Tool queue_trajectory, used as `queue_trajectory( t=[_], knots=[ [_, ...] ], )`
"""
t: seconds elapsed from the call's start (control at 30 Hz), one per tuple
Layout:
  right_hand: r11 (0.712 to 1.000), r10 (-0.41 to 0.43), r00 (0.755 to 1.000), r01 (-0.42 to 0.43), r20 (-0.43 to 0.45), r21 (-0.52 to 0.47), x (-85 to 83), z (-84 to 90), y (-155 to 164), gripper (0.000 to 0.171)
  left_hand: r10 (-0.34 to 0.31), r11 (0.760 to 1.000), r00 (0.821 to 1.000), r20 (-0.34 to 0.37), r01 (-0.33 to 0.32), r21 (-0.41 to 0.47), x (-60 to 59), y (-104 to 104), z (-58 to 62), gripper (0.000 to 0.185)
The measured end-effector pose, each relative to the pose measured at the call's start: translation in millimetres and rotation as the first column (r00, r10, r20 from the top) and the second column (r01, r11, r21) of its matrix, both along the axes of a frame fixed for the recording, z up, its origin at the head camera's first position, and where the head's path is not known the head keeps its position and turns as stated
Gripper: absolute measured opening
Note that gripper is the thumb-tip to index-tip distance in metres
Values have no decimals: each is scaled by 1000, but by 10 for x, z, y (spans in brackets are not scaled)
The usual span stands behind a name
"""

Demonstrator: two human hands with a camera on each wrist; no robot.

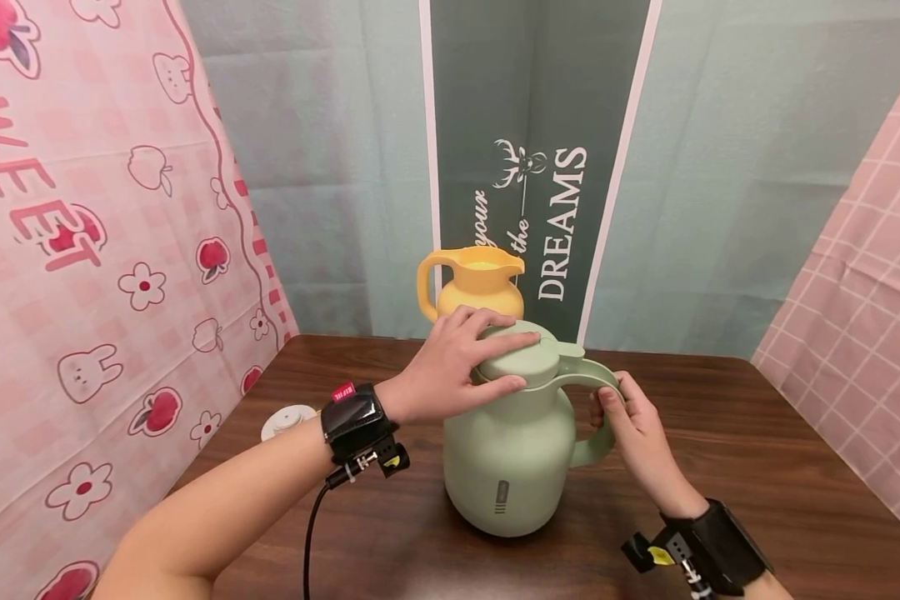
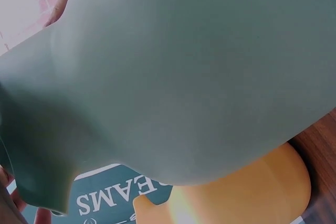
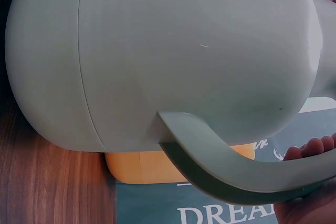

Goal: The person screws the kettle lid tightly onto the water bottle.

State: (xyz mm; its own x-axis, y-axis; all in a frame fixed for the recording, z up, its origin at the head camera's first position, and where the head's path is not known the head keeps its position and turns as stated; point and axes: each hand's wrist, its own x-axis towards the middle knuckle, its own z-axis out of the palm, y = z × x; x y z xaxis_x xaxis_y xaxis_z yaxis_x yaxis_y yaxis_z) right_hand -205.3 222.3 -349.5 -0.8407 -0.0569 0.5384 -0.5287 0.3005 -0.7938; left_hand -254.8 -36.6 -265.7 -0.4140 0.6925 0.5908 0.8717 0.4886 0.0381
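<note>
A pale green thermos jug stands upright on the wooden table, its round lid seated on the neck. My left hand lies over that lid and grips it, fingers spread across the top and thumb along the near side. At the right, my right hand holds the curved handle, thumb on its outer side and fingers going into the loop. The handle fills the lower part of the right wrist view. Most of the left wrist view is the jug's green body.
Behind the green jug is a yellow jug with an uncovered mouth and its handle to the left. A white round piece lies on the table at the left, partly behind my left forearm. Printed cloths hang around the table.
</note>
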Motion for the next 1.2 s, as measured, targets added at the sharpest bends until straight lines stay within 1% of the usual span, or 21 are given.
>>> queue_trajectory(
  t=[0.23, 0.57, 0.73, 0.9, 0.97, 1.0, 1.1, 1.13, 1.17, 1.2],
  knots=[
    [1000, -6, 1000, 6, 4, 3, -3, 4, -3, 15, 19, 1000, 999, -26, -19, 5, 10, 8, -13, 51],
    [1000, -8, 1000, 8, 1, 2, -4, 9, 2, 15, 20, 999, 998, -55, -18, 38, 33, 35, -28, 50],
    [1000, -5, 1000, 5, 4, 2, -1, 4, 2, 15, 33, 999, 998, -53, -31, 41, 43, 41, -45, 50],
    [1000, -2, 1000, 2, 4, -1, 2, 4, 2, 16, 27, 999, 999, -46, -25, 34, 36, 41, -39, 51],
    [1000, 5, 1000, -5, 7, -5, 3, 7, 5, 16, 23, 999, 1000, -18, -22, 35, 32, 36, -38, 54],
    [1000, 9, 1000, -9, 9, -6, 4, 8, 8, 16, 22, 999, 1000, 8, -23, 39, 32, 32, -39, 56],
    [999, 38, 999, -38, 24, 8, 12, 8, 30, 17, 19, 997, 993, 117, -28, 75, 35, 0, -68, 68],
    [998, 52, 998, -53, 40, 19, 16, 1, 46, 18, 14, 995, 986, 168, -30, 96, 39, -18, -91, 73],
    [997, 70, 996, -72, 62, 28, 23, -14, 62, 19, 8, 992, 975, 223, -35, 117, 48, -39, -119, 79],
    [995, 85, 992, -89, 89, 42, 33, -37, 80, 21, -3, 989, 957, 290, -40, 145, 59, -64, -153, 86]
  ],
)
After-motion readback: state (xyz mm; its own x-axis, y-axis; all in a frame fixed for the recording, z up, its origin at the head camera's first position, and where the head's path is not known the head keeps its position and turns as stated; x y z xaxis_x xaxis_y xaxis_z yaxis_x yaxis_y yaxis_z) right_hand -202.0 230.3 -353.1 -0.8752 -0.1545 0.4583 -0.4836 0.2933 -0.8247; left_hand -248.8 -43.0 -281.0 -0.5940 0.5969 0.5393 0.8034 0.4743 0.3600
